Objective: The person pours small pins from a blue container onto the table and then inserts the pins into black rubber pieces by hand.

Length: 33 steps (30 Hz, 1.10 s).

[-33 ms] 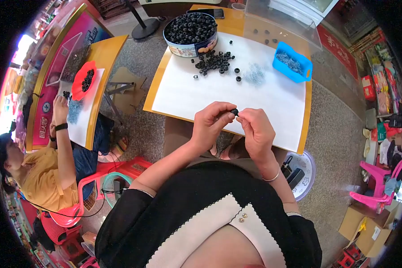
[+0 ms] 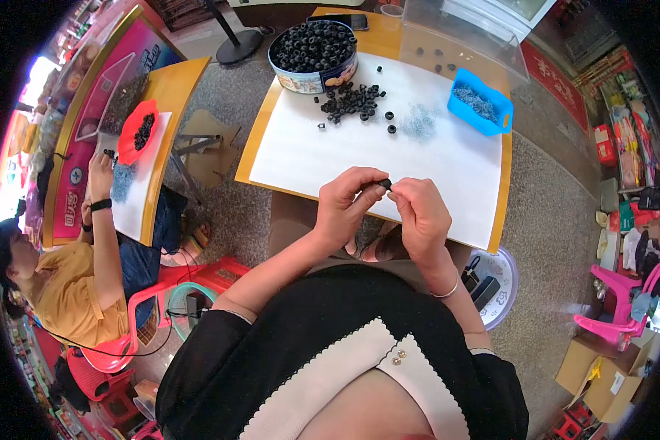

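Observation:
My left hand (image 2: 347, 202) pinches a small black cylindrical plastic piece (image 2: 385, 183) between thumb and forefinger, just past the table's near edge. Against the piece, the fingertips of my right hand (image 2: 424, 216) are pressed together; anything in them is too small to name. Beyond my hands a white sheet (image 2: 308, 154) covers the table, with a heap of similar black pieces (image 2: 348, 105) and a few strays. To the right of the heap lie tiny bluish bits (image 2: 420, 123), and more fill a blue plastic basket (image 2: 503, 122). A round tin (image 2: 312, 81) heaped with black pieces stands at the back.
At left, a co-worker in a yellow shirt (image 2: 84, 293) sits at another table (image 2: 174, 92) with a red dish (image 2: 132, 150) of black pieces. A phone (image 2: 358, 23) and a clear plastic box (image 2: 455, 37) are behind my sheet. A white basin (image 2: 507, 304) is at my right.
My hands and the black piece hold the same place. The co-worker's hand at the left table has shifted slightly.

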Tool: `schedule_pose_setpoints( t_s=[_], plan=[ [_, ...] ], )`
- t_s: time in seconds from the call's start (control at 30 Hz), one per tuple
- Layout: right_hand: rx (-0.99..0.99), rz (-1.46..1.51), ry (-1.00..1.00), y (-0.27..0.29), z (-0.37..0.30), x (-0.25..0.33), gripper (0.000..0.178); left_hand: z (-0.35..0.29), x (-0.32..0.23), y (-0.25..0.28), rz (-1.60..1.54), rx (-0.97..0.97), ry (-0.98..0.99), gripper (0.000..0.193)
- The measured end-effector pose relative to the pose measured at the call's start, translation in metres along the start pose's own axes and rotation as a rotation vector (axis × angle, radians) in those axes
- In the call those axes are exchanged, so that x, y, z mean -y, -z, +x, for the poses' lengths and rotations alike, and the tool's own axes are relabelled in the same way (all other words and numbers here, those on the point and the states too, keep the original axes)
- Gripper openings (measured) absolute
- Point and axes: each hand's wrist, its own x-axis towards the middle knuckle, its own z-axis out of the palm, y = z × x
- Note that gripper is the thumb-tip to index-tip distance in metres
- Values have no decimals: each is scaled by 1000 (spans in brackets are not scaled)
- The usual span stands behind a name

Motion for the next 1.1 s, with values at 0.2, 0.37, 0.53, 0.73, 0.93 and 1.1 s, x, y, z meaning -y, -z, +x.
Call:
schedule_pose_setpoints(
  t_s=[0.2,0.37,0.53,0.73,0.93,1.1],
  plan=[
    [-7,193,-220,-1,-5,1,15,-3,-3,-4,51,-31,-74,20],
    [-1,154,-191,1,-7,2,13,0,-3,-4,336,-44,-398,21],
    [-22,-13,6,3,-6,5,12,-2,-4,-6,244,-22,-296,21],
    [39,305,-344,7,-10,-1,13,-4,-7,1,-308,97,271,18],
    [135,504,-447,18,-6,-5,18,-1,-16,5,-63,201,197,26],
    [454,314,-258,34,10,0,32,7,-23,12,-373,272,322,55]
  ],
)
